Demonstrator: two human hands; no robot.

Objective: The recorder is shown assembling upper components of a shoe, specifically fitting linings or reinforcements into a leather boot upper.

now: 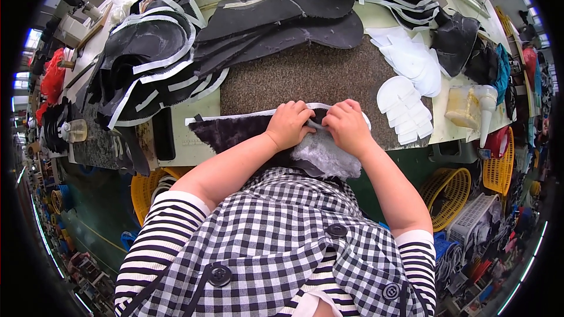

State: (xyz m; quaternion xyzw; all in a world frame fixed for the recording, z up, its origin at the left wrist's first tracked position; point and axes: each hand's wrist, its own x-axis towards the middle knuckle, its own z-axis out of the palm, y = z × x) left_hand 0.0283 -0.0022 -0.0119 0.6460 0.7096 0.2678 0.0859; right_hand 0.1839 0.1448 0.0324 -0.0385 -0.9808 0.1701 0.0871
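Observation:
Both hands meet at the near edge of the worktable, over a dark furry boot upper (226,132) edged with a white strip. Its grey fleecy lining (326,152) hangs down over the table edge toward my lap. My left hand (289,124) pinches the piece near its top edge, fingers bent. Close beside it, my right hand (348,127) grips the same edge with thumb and fingers pressed together. The exact spot between the fingertips is partly hidden.
Black white-edged pieces (155,53) are heaped at the left, and flat black panels (288,17) lie behind a brown mat (282,76). White cut-outs (405,105) spread at the right near a glue container (467,105). Yellow baskets (449,191) stand below the table.

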